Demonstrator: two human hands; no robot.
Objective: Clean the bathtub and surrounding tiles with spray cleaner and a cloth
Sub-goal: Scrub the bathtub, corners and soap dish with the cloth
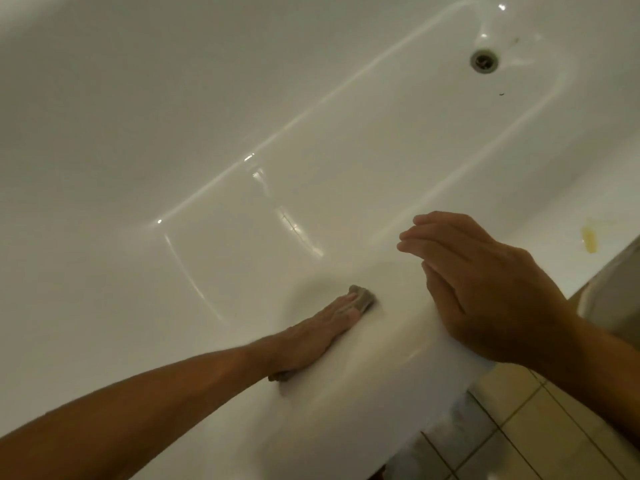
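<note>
A small grey-brown cloth lies flat against the near inner wall of the white bathtub, pinned there by the left hand. That hand presses it with straight, flattened fingers; the cloth pokes out just past the fingertips, and a darker scrap of it shows under the heel of the palm, so most of it is hidden beneath the hand. The left forearm runs back from the grip toward the lower left corner.

Beside the grip, nearer the tub's rim, the right hand hovers with loosely curved, relaxed fingers and holds nothing; whether its wrist touches the rim cannot be told.

Beyond the cloth, the tub floor stretches away, glossy with streaks of reflected light. Far from the grip, at the tub's far end, sits the round metal drain, with a few dark specks near it. On the rim past the right hand is a yellowish smear. Below the right wrist, outside the tub, pale floor tiles show dark grout lines.
</note>
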